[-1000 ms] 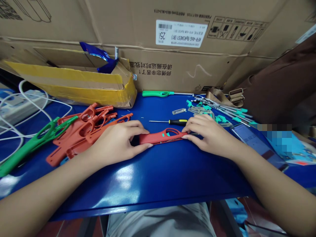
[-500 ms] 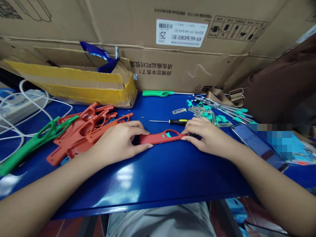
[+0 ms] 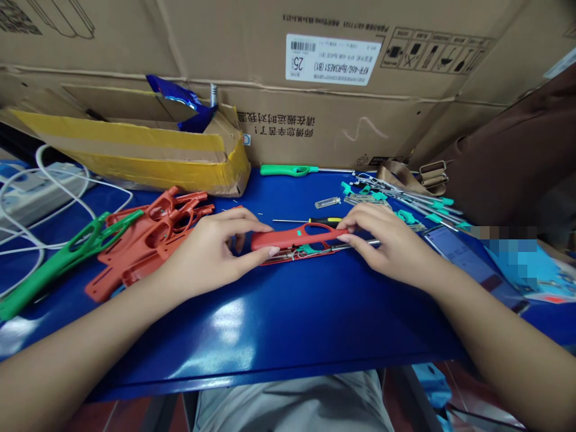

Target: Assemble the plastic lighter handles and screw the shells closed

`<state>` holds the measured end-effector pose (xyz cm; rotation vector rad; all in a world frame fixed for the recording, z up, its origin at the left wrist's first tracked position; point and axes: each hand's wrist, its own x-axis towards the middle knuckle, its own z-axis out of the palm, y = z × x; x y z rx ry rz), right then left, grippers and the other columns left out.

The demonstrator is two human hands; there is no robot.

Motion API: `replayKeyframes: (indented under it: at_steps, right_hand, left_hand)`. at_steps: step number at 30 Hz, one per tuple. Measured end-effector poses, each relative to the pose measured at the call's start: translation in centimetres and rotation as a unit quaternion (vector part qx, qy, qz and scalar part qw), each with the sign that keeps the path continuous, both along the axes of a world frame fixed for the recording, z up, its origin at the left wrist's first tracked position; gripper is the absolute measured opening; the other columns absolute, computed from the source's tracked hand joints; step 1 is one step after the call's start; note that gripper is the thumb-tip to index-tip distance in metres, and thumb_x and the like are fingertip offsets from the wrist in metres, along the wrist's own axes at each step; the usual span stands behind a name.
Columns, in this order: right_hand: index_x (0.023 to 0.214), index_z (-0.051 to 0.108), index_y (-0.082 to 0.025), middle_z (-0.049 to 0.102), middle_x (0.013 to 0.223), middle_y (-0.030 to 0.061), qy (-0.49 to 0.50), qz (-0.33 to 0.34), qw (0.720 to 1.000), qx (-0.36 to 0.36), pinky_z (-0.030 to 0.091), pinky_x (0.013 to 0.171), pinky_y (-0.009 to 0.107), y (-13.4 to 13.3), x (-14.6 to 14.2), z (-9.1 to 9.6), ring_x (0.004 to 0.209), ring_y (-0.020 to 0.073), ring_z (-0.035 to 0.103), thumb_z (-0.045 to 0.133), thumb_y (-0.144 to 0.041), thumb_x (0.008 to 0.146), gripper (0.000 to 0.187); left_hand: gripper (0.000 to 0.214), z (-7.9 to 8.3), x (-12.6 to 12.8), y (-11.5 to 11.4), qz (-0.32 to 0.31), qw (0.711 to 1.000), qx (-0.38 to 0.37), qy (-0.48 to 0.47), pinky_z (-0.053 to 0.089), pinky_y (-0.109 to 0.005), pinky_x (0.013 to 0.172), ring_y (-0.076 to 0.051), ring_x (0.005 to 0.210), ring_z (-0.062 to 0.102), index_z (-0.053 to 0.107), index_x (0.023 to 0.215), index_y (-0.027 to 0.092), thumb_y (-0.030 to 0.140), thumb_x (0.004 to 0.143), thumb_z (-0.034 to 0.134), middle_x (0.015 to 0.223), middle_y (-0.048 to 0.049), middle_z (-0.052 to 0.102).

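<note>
Between my hands, the upper half of a red lighter casing is raised and tilted off its lower half. The lower half lies on the blue table and holds a clear tank, a teal trigger and a metal rod. My left hand pinches the upper half's wide end between thumb and fingers. My right hand grips its narrow end near the rod. Just behind the casing lies a screwdriver with a yellow and black handle, partly hidden.
Red casing halves and a green casing lie at left. An assembled green lighter rests at the back. Metal rods with teal parts and a phone sit at right. A taped cardboard box stands back left.
The red casing looked closed before; its upper half has now lifted away from the lower half, exposing the inner parts. Both hands have shifted slightly with it.
</note>
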<state>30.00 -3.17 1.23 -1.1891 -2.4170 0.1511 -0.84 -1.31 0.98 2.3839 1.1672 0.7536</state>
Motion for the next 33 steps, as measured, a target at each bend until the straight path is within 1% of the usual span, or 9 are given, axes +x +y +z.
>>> replayKeyframes:
  at_steps: [2,4,7,10,13,17,23,27,33]
  right_hand:
    - [0.102,0.060,-0.021,0.066,0.100,0.0075,-0.013,0.003,1.000,-0.008,0.039,0.086,0.039,0.0,0.0,0.0,0.095,0.0245,0.059,0.057,-0.026,0.099,0.006]
    - [0.101,0.060,-0.022,0.066,0.098,0.0067,-0.037,0.007,0.999,-0.022,0.039,0.086,0.039,0.1,0.0,-0.3,0.095,0.0244,0.059,0.058,-0.026,0.099,0.005]
    - [0.099,0.061,-0.021,0.067,0.095,0.0054,-0.065,0.025,0.997,-0.038,0.037,0.085,0.038,0.1,0.0,-0.7,0.094,0.0238,0.058,0.058,-0.028,0.100,0.008]
    - [0.097,0.062,-0.021,0.067,0.093,0.0044,-0.063,0.037,0.996,-0.051,0.037,0.084,0.037,0.1,-0.1,-0.9,0.093,0.0228,0.058,0.059,-0.029,0.099,0.009]
    - [0.094,0.062,-0.020,0.068,0.093,0.0044,-0.061,0.038,0.997,-0.042,0.037,0.084,0.037,0.2,-0.1,-0.8,0.091,0.0224,0.058,0.062,-0.029,0.098,0.010]
    - [0.096,0.064,-0.020,0.069,0.096,0.0062,-0.067,0.033,0.997,-0.018,0.037,0.085,0.038,0.2,-0.1,-0.8,0.093,0.0234,0.058,0.061,-0.028,0.099,0.009]
    - [0.096,0.065,-0.021,0.069,0.095,0.0059,-0.061,0.037,0.997,-0.043,0.037,0.085,0.038,0.4,-0.1,-1.4,0.093,0.0233,0.060,0.059,-0.028,0.099,0.010]
    - [0.094,0.066,-0.021,0.069,0.094,0.0055,-0.048,0.031,0.997,-0.053,0.038,0.083,0.038,0.4,-0.1,-1.7,0.091,0.0228,0.060,0.060,-0.028,0.098,0.010]
    - [0.093,0.066,-0.020,0.068,0.091,0.0058,-0.035,0.042,0.997,-0.055,0.041,0.081,0.038,0.5,-0.2,-1.9,0.089,0.0224,0.059,0.060,-0.025,0.098,0.009]
  left_hand:
    - [0.036,0.0,0.0,0.0,-0.006,1.000,0.003,-0.001,0.050,-0.027,0.064,-0.017,0.079,0.064,0.077,0.109,0.020,0.049,0.088,0.069,0.101,-0.0064,0.071]
    - [0.035,-0.1,0.0,0.1,-0.018,1.000,0.005,0.014,0.050,-0.027,0.064,-0.016,0.077,0.063,0.076,0.108,0.020,0.048,0.088,0.069,0.101,-0.0062,0.070]
    - [0.031,-0.4,-0.1,0.2,-0.038,0.998,-0.019,0.048,0.048,-0.029,0.063,-0.016,0.075,0.062,0.076,0.104,0.019,0.045,0.087,0.070,0.098,-0.0051,0.069]
    - [0.029,-0.6,-0.1,0.3,-0.046,0.996,-0.033,0.068,0.048,-0.029,0.065,-0.017,0.075,0.062,0.075,0.101,0.019,0.042,0.084,0.072,0.096,-0.0040,0.068]
    - [0.027,-0.7,-0.1,0.3,-0.039,0.996,-0.024,0.081,0.049,-0.030,0.069,-0.017,0.077,0.063,0.074,0.100,0.019,0.040,0.085,0.072,0.098,-0.0038,0.068]
    - [0.027,-0.7,-0.1,0.2,-0.034,0.996,-0.010,0.081,0.051,-0.033,0.077,-0.019,0.083,0.065,0.074,0.102,0.019,0.042,0.087,0.069,0.101,-0.0048,0.069]
    - [0.033,-0.8,-0.1,0.3,-0.043,0.996,-0.033,0.070,0.052,-0.031,0.073,-0.018,0.081,0.065,0.076,0.104,0.018,0.046,0.089,0.067,0.102,-0.0063,0.069]
    - [0.033,-0.9,0.0,0.3,-0.032,0.996,-0.049,0.060,0.052,-0.032,0.071,-0.017,0.075,0.064,0.077,0.104,0.018,0.045,0.087,0.069,0.100,-0.0062,0.069]
    - [0.032,-1.0,0.1,0.3,-0.037,0.997,-0.042,0.055,0.052,-0.031,0.071,-0.017,0.076,0.064,0.078,0.104,0.017,0.044,0.087,0.070,0.097,-0.0061,0.068]
